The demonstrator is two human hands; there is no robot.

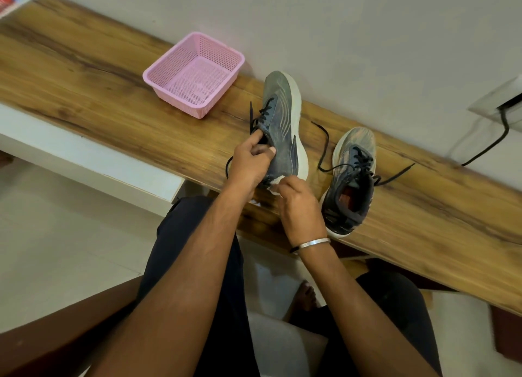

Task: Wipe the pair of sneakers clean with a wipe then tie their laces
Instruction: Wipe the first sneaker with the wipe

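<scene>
A dark grey sneaker (282,122) with a white sole is tipped on its side on the wooden shelf (84,74). My left hand (251,164) grips its collar near the tongue, thumb across the side panel. My right hand (299,204) holds a small white wipe (275,182) against the shoe's heel; only a scrap of the wipe shows. The second sneaker (350,178) stands upright to the right, its black laces (324,147) untied and trailing over the wood.
A pink perforated plastic basket (195,74) sits on the shelf to the left of the shoes. A black cable (491,142) runs from a wall socket at the right. My knees and a bare foot are below the shelf edge.
</scene>
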